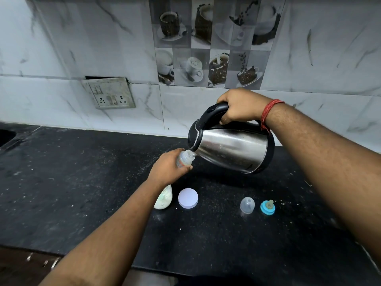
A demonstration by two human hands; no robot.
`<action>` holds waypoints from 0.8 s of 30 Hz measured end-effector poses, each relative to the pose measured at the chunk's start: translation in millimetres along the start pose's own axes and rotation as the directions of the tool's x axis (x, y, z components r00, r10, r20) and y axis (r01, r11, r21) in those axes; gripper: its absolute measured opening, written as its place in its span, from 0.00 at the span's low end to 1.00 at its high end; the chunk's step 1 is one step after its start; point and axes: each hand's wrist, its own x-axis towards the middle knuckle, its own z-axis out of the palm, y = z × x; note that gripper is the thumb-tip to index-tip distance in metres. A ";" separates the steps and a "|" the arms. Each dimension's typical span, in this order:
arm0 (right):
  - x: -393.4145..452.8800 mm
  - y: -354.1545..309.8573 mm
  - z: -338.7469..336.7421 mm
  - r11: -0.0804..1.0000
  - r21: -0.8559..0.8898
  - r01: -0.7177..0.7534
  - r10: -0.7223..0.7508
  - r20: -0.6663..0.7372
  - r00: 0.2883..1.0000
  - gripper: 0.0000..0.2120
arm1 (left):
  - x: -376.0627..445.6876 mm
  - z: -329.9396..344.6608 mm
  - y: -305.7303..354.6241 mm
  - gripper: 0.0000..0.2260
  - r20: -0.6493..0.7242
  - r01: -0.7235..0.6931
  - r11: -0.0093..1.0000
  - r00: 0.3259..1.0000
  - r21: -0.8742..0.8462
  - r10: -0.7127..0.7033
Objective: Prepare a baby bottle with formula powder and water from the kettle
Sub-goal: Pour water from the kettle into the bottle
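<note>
kettle – glossy steel | counter – matt speckled stone

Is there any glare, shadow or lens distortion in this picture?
Head view: bright glare streaks on the steel kettle; its shadow falls on the dark counter below; the wide lens bends the wall tiles and counter edge; the bottle is slightly blurred.

From my remote feed, I see two bare, sleeveless forearms reaching in from six and three o'clock, the right hand wearing a wound red thread band at the wrist, the left hand unadorned.
</note>
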 end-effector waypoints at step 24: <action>10.9 -19.4 -34.8 0.991 -0.115 0.072 -0.066 0.057 0.996 0.12 | 12.5 3.1 -1.2 0.26 -0.007 -0.002 0.999 1.000 -0.041 0.002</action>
